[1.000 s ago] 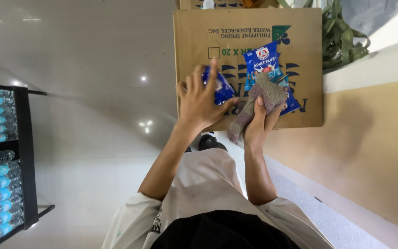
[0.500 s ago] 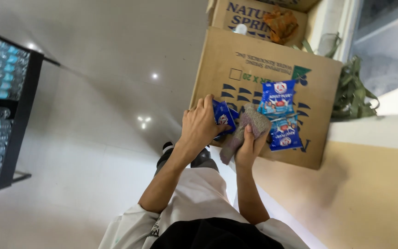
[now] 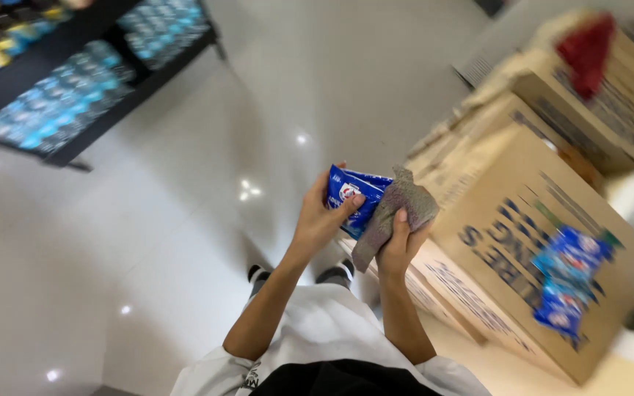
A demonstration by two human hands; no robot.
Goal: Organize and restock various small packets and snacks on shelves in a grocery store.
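The left hand [image 3: 318, 220] grips a blue packet [image 3: 351, 199]; the right hand [image 3: 399, 246] clasps a grey cloth [image 3: 394, 213] against it, left of the box [image 3: 530, 242] bearing more packets [image 3: 568, 282].

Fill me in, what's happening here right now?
A person stands on a glossy white floor beside stacked cardboard boxes. Their left hand grips a blue plastic snack packet, while the right hand holds a grey cloth against it. More blue packets lie on the nearest box.
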